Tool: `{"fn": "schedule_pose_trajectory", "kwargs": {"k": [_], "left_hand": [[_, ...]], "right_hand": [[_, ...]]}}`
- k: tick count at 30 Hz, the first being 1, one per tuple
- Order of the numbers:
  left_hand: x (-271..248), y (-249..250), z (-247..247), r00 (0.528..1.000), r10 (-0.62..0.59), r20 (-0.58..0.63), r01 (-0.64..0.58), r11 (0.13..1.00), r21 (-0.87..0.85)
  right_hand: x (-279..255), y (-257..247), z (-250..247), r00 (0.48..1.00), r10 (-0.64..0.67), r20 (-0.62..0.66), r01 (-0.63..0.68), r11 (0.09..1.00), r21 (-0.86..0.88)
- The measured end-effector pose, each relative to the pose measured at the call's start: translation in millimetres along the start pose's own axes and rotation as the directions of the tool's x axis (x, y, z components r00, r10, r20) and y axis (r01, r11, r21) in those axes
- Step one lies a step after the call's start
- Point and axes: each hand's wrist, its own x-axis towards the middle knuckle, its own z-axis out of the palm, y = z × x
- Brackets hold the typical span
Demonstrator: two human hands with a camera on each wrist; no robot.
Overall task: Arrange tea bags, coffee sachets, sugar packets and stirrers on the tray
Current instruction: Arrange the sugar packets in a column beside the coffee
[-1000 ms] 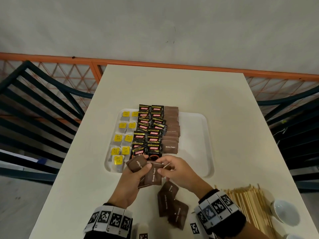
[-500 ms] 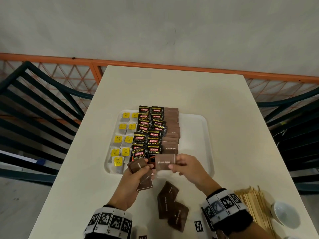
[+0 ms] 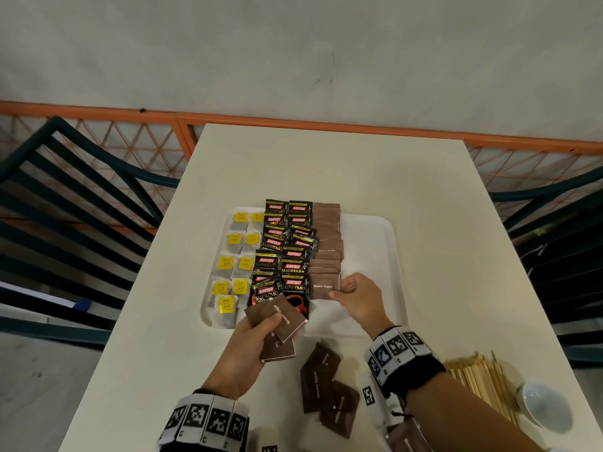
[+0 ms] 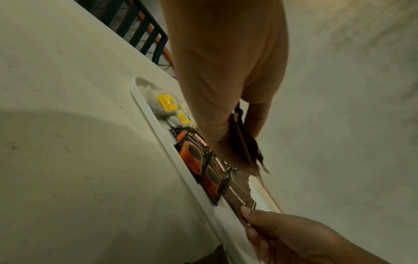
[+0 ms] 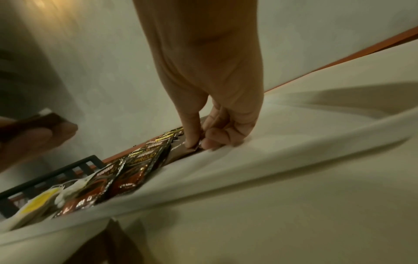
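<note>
Since a second ago the right hand (image 3: pixel 359 298) has carried one brown sugar packet (image 3: pixel 324 286) away from the left hand (image 3: pixel 251 350) and onto the white tray (image 3: pixel 375 243), where it now lies at the near end of the column of sugar packets (image 3: pixel 326 236), just beside the nearest coffee sachet (image 3: pixel 295 288). Its grip is a pinch: thumb and fingertips close on the packet's right edge, the packet flat on the tray floor. The left hand's grip is closed round a small fan of sugar packets (image 3: pixel 280 324), thumb on top, held above the tray's near rim and partly over the nearest sachets. On the tray, tea bags (image 3: pixel 233 262) with yellow tags fill the left two columns, black coffee sachets (image 3: pixel 284 243) the middle two, and brown sugar packets the next column; the tray's right part is bare. Loose sugar packets (image 3: pixel 321 386) lie on the surface near the person, between the two wrists. A bundle of wooden stirrers (image 3: pixel 479 383) rests on the surface at the near right, with a small white bowl (image 3: pixel 543 407) just beside it. Dark chairs (image 3: pixel 65 197) stand on either side of the surface.
</note>
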Motion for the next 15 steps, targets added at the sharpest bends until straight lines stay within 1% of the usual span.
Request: {"fn": "schedule_pose_trajectory", "kwargs": {"k": [4, 7, 8, 10, 11, 13, 15], "left_hand": [[-1.0, -2.2, 0.3, 0.999, 0.045, 0.005, -0.045, 0.998, 0.047], [0.5, -3.8, 0.3, 0.998, 0.062, -0.004, -0.062, 0.997, 0.056], [0.7, -3.8, 0.4, 0.998, 0.065, -0.008, -0.064, 0.996, 0.061], [1.0, -4.1, 1.1, 0.998, 0.068, -0.014, -0.067, 0.995, 0.071], [1.3, -4.5, 1.2, 0.997, 0.072, -0.015, -0.07, 0.994, 0.078], [0.6, -4.4, 2.3, 0.997, 0.08, -0.005, -0.079, 0.991, 0.113], [-0.2, -4.9, 3.2, 0.996, 0.086, 0.004, -0.086, 0.981, 0.172]], "right_hand": [[-0.8, 2.8, 2.7, 0.998, -0.037, -0.052, 0.036, 0.999, -0.034], [-10.4, -6.8, 2.0, 0.992, -0.117, -0.052, 0.112, 0.99, -0.089], [-16.2, -12.9, 1.1, 0.989, -0.147, -0.02, 0.145, 0.986, -0.088], [-28.9, -24.4, -0.6, 0.974, -0.179, 0.14, 0.189, 0.98, -0.067], [-35.6, -28.9, -1.5, 0.952, -0.192, 0.238, 0.208, 0.977, -0.046], [-48.1, -35.1, -4.0, 0.883, -0.239, 0.405, 0.252, 0.967, 0.022], [-56.1, -36.5, -7.3, 0.822, -0.309, 0.478, 0.345, 0.939, 0.014]]}}
